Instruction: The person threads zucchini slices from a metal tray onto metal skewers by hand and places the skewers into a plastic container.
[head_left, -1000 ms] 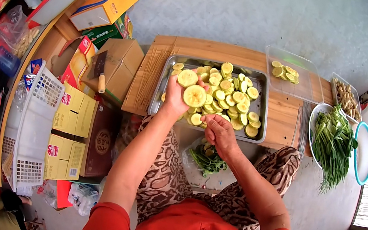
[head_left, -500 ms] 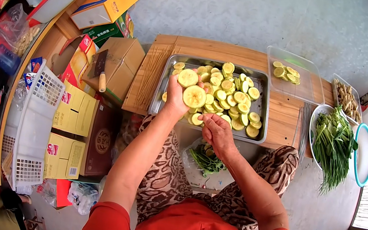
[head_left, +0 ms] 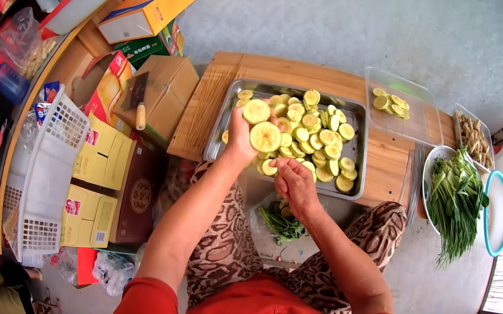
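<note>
left grip (head_left: 240,136): curling closed around large slices (head_left: 265,137), holding them above the tray's (head_left: 357,113) left part
right grip (head_left: 297,186): pinching closed at the tray's near edge, contents unclear

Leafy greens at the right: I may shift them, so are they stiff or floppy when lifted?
The leafy greens would likely flop: long ends droop past the white bowl. Thin strands splay there, so some might slip from a loose grip.
</note>
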`<control>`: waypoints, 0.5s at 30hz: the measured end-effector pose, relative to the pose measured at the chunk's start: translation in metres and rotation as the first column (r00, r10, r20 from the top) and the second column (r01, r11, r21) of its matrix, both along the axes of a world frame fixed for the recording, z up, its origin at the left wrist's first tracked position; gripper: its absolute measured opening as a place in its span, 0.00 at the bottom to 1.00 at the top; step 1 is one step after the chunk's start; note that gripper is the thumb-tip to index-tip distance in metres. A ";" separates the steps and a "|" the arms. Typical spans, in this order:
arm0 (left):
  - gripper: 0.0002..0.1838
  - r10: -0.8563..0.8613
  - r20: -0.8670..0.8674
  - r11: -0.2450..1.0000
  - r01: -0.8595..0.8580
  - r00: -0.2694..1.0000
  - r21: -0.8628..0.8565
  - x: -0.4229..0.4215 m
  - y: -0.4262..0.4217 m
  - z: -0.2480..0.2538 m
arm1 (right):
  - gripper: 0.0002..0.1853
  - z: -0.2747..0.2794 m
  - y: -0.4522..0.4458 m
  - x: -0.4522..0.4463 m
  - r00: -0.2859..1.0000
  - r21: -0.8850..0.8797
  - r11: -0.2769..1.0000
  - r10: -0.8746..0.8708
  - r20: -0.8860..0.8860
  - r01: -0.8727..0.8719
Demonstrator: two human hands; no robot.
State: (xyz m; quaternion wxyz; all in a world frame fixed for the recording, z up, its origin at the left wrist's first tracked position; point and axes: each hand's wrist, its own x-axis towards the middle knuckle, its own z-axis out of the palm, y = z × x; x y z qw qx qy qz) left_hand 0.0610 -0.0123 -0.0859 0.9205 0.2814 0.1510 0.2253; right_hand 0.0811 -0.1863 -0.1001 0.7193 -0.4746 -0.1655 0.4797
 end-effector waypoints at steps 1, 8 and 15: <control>0.20 0.007 -0.009 1.000 -0.007 1.000 0.007 0.000 0.000 0.000 | 0.11 0.001 0.000 0.000 1.000 0.007 1.000 0.000 0.002 0.000; 0.20 0.001 0.002 1.000 -0.001 1.000 -0.015 -0.002 -0.001 0.000 | 0.10 0.001 0.001 -0.001 1.000 0.012 1.000 -0.010 -0.019 0.010; 0.21 0.003 -0.006 1.000 -0.003 1.000 0.002 -0.002 -0.003 0.002 | 0.10 -0.001 0.002 0.000 1.000 0.001 1.000 -0.005 -0.011 0.005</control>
